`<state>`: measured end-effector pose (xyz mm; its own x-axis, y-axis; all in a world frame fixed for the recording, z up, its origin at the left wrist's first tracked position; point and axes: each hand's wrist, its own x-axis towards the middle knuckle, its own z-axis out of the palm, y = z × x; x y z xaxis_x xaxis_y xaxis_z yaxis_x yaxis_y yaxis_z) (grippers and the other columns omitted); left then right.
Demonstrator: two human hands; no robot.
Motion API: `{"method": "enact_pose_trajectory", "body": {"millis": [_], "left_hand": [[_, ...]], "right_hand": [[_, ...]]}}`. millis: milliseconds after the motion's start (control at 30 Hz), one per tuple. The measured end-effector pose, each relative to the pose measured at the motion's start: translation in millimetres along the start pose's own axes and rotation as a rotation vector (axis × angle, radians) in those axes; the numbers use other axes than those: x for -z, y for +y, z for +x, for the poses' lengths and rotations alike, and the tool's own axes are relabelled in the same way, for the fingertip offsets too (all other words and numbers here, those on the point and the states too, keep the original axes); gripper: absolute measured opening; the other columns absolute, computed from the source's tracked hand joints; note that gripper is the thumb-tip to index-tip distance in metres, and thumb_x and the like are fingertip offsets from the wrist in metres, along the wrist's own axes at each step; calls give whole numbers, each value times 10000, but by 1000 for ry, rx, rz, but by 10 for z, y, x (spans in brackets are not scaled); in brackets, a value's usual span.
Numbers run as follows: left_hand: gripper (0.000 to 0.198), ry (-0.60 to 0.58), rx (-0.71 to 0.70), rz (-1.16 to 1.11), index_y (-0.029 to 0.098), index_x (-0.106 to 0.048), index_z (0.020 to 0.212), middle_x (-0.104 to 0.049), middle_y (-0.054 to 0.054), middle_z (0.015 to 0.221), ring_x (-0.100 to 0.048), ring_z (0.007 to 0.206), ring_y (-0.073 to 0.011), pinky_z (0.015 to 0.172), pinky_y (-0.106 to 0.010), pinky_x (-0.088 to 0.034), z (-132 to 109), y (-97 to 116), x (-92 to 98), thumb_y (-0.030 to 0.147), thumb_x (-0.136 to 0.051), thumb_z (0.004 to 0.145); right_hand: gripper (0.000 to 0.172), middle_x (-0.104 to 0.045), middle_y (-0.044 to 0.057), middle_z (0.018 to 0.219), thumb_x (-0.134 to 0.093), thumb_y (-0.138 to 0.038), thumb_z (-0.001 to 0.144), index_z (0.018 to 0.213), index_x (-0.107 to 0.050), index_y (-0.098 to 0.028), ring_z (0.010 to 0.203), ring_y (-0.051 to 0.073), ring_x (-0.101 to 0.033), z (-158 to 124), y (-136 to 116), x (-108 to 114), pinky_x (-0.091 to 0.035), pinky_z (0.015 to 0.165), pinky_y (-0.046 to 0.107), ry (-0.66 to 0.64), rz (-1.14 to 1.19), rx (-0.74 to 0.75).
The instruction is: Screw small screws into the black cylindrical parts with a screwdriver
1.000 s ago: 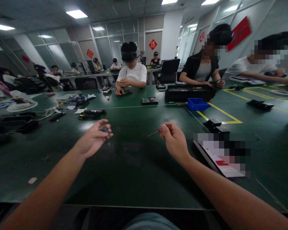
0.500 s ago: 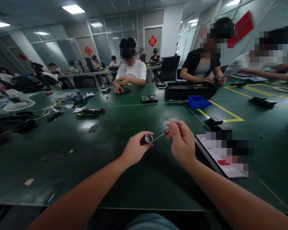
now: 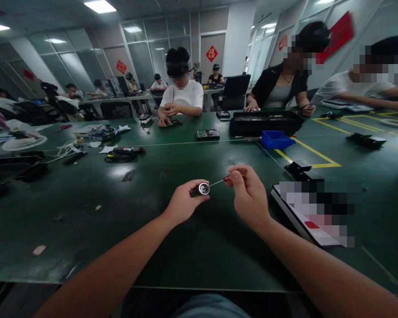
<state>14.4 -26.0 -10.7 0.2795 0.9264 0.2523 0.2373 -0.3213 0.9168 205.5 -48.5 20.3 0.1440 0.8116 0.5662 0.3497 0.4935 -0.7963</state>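
Note:
My left hand is closed round a small dark cylindrical part with a shiny metal ring end, held above the green table. My right hand pinches a thin screwdriver with a red handle; its slim metal shaft points left and its tip meets the ring end of the part. Both hands hover close together over the middle of the table.
A flat board with a white label lies right of my right hand, small black parts behind it. Farther off are a blue bin, a long black tray, a circuit board and cables. Other people sit opposite.
My left hand swung in from the left with the part and met the screwdriver tip; in the last half second both hands stayed almost still, the screwdriver tip now at the ring.

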Motion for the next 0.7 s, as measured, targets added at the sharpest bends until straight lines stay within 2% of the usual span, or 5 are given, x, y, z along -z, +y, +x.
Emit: {"method": "enact_pose_trajectory", "body": {"millis": [233,367,500,600,700], "left_hand": [[397,11,-88,131,233,-713,1176,-714,-49,1200,-645,1147,-225,1054,-407,-460,9,-12,37,141,-780,796],[391,-4,-118,183,254,-704,1200,-711,-43,1204,-639,1152,-226,1052,-408,-457,9,-26,65,183,-770,821],[401,5,-125,208,262,-696,1216,-705,-39,1214,-632,1164,-226,1062,-407,-446,11,-43,77,197,-768,827],[393,-2,-126,212,255,-697,1212,-706,-42,1207,-634,1154,-225,1055,-404,-451,13,-39,74,195,-763,829],[380,-11,-133,214,247,-704,1191,-709,-42,1191,-640,1140,-223,1046,-396,-457,16,-29,67,176,-763,822]], "right_hand": [[331,-585,-28,601,-691,-459,893,693,-580,-219,527,130,-517,36,-56,67,-370,515,277,22,-223,38],[134,-688,7,766,-621,-346,943,914,-640,-217,680,168,-647,20,-58,63,-471,634,304,-50,-171,119],[223,-706,28,894,-490,-258,985,1178,-594,-217,832,192,-699,3,-48,62,-514,744,338,-136,-52,138],[186,-668,-1,755,-493,-339,1003,998,-639,-224,694,169,-657,3,-60,67,-474,654,307,-158,-89,103],[299,-579,-31,596,-486,-422,1012,840,-634,-228,520,138,-544,2,-73,65,-380,538,289,-129,-168,63]]}}
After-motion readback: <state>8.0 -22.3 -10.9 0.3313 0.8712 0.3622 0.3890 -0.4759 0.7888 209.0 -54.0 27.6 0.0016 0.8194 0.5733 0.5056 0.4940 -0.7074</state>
